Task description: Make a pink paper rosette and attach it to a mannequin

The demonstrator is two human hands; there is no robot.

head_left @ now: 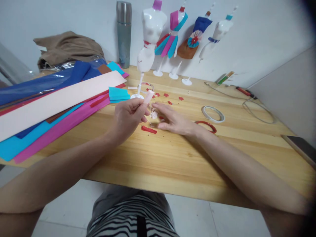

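Note:
My left hand is closed around a short pale pink strip that sticks up above the wooden table. My right hand rests low on the table with its fingers pinched at a small white folded piece. A red paper scrap lies just in front of both hands. A bare white mini mannequin on a stand rises right behind my hands.
Long sheets of coloured paper cover the table's left side. Three dressed mannequins and a steel flask line the wall. Two tape rolls, small red scraps, a cable and a phone lie right.

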